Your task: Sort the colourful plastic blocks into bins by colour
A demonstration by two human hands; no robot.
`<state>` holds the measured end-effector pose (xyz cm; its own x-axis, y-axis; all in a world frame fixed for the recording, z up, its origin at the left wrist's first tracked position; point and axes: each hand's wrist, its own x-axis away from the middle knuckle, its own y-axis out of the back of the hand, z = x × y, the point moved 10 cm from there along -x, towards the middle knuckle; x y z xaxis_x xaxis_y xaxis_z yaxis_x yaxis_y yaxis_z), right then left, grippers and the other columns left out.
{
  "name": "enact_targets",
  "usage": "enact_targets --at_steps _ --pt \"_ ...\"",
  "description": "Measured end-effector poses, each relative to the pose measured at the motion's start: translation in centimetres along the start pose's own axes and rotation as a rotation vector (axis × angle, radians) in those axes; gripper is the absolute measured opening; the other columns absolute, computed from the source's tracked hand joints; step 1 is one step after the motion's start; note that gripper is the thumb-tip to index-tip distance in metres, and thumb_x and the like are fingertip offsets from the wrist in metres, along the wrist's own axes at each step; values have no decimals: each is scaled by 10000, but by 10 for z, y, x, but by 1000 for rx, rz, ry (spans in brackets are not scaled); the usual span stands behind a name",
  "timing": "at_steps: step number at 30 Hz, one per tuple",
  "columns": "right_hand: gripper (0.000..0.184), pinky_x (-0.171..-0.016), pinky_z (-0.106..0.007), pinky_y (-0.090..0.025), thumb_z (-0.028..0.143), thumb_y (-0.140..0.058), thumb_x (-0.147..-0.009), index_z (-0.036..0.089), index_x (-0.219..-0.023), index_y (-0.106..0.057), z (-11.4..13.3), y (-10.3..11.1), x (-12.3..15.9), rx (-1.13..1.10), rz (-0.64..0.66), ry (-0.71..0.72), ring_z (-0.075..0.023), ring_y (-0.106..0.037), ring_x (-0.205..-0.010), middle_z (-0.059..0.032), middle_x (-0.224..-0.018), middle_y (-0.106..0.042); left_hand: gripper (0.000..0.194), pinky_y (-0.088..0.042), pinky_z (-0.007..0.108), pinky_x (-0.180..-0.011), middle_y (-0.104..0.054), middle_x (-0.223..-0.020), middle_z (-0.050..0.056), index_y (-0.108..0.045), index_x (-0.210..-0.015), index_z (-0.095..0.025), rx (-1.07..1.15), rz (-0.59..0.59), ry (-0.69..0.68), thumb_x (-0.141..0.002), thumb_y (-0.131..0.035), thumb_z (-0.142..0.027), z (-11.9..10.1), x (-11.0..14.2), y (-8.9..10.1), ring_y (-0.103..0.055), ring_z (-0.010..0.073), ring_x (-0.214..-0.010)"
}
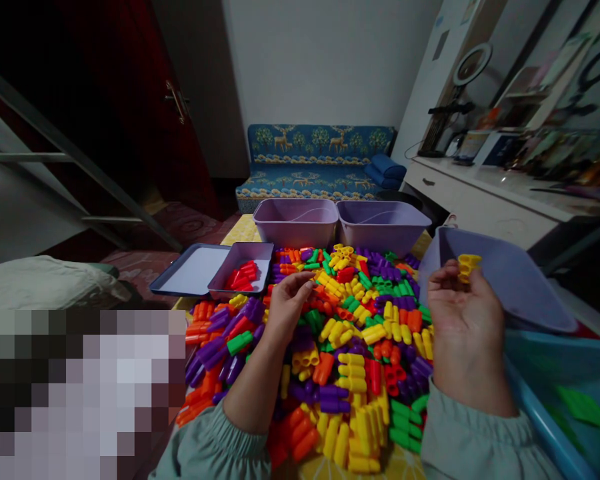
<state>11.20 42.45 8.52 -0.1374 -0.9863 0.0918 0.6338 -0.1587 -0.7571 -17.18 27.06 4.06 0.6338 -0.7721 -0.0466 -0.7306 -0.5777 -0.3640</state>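
A wide pile of plastic connector blocks (351,372) in yellow, purple, orange, green and red covers the table. My left hand (289,303) hovers over the left middle of the pile, fingers loosely bent and a small gap between thumb and forefinger. Nothing shows in it. Palm up, my right hand (463,310) is raised at the right and grips a yellow connector block (469,267) between thumb and fingers. That block is in front of a lilac bin (525,287) and above its near rim. Several red blocks (243,275) lie in a small purple box at the left.
Two more lilac bins, a left one (295,233) and a right one (385,233), stand along the far table edge. A blue tub (517,363) with green pieces is at the near right. Beside the small box lies a flat lid (190,270). A patterned sofa (320,163) stands behind.
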Motion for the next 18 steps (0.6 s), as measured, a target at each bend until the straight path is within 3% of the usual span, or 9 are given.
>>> enact_targets --at_steps 4,8,12,18 --pt "248 -559 -144 -487 164 -386 -994 132 -808 -547 4 0 9 -136 -65 -23 -43 -567 -653 -36 -811 -585 334 -470 208 -579 -722 -731 28 -737 -862 -141 -14 1 6 -596 -833 -318 2 -1 0 -600 110 -613" --pt "247 -528 -162 -531 235 -372 -1010 101 -889 -542 2 -4 18 -245 -75 -62 -77 -580 -686 -85 -896 -624 343 -483 221 -590 -723 -741 39 -733 -870 -140 -45 8 -15 -605 -827 -338 1 -2 0 -619 125 -628" --pt "352 -531 -176 -547 338 -329 -1015 95 -950 -574 9 -3 19 -331 -62 -3 -84 -602 -711 -92 -967 -638 353 -485 220 -587 -720 -733 36 -729 -870 -140 -36 9 -10 -599 -826 -344 3 -2 0 -618 123 -624" --pt "420 -586 -189 -531 394 -303 -996 154 -856 -619 13 0 18 -283 -43 -9 -75 -641 -833 -97 -1201 -594 373 -496 229 -601 -712 -729 31 -724 -865 -134 -18 -8 4 -580 -829 -351 4 -1 1 -618 122 -621"
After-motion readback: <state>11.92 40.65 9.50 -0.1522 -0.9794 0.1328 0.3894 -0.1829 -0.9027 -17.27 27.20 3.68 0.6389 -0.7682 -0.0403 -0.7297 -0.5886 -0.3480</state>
